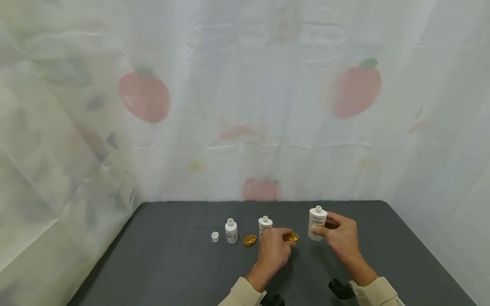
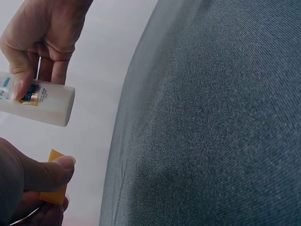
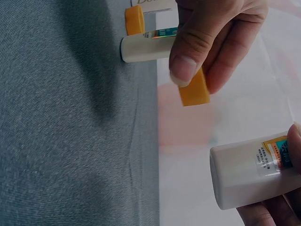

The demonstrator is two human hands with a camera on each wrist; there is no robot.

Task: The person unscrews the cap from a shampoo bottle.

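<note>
Three white bottles stand uncapped on a dark grey table (image 1: pixel 172 263), in a row before a pale curtain (image 1: pixel 245 106) printed with red fruit.

Right bottle (image 1: pixel 317 222): upright, gripped round its body by the right hand (image 1: pixel 340 238), thumb on the label and fingers curled behind. The right wrist view shows the bottle (image 3: pixel 254 172) held off the table; in the head view I cannot tell whether its base touches the surface.

Yellow cap (image 1: pixel 291 237): pinched between thumb and fingers of the left hand (image 1: pixel 273 250), just left of the held bottle and near it, not touching. It shows as well in the left wrist view (image 2: pixel 55 188) and the right wrist view (image 3: pixel 195 92).

Middle bottle (image 1: pixel 265 225): upright on the table, partly hidden behind the left hand.

Second yellow cap (image 1: pixel 249 240): lies on the table, open side up, between the middle bottle and the left one.

Left bottle (image 1: pixel 231 231): upright, smallest of the three, untouched.

White cap (image 1: pixel 215 236): on the table just left of the left bottle.

Beige sleeves (image 1: pixel 245 295) cover both forearms.
</note>
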